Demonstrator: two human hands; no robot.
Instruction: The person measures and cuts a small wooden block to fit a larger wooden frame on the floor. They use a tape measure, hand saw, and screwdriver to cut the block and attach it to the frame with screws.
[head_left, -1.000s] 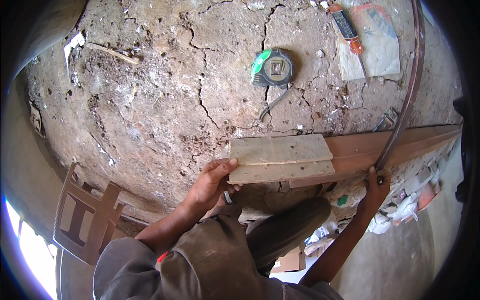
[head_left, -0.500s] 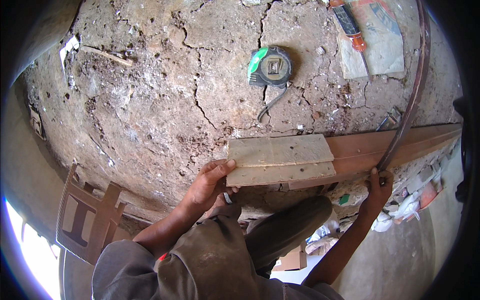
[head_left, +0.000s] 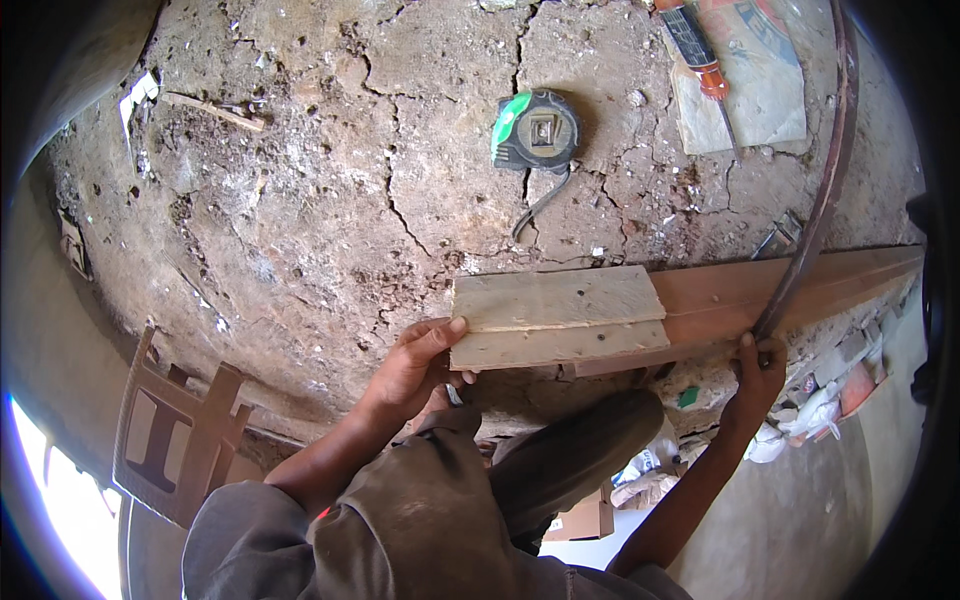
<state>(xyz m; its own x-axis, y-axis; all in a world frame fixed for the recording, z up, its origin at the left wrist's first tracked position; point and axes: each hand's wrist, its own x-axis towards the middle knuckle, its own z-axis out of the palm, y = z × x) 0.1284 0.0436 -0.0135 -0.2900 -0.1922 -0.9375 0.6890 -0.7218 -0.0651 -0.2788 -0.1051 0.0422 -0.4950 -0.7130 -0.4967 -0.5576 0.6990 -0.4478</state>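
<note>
Head view. Item, step in hand: by judgement, the steadying of a pale board [head_left: 555, 298] and a dark strip [head_left: 832, 165], one to each hand. Next move, as judged, calls for an even hold at both points, since the long strip could swing.

Item, left hand [head_left: 412, 365]: at the near left corner of the pale board, clamped on it, thumb on top, fingers curled underneath.

Item, right hand [head_left: 757, 372]: right of the pale board, thumb and fingers together on the strip's near end; whether they also grip the brown plank [head_left: 725, 298] beneath is hard to tell, being small and shaded.

Item, pale board: flat, stepped lengthwise, its right end overlapping the plank, which extends rightward from it.

Also listed: tape measure [head_left: 537, 131], on the floor [head_left: 310, 200] beyond the pale board; screwdriver [head_left: 692, 45], beyond the board and to its right, partly on a paper sheet [head_left: 768, 100].
</note>
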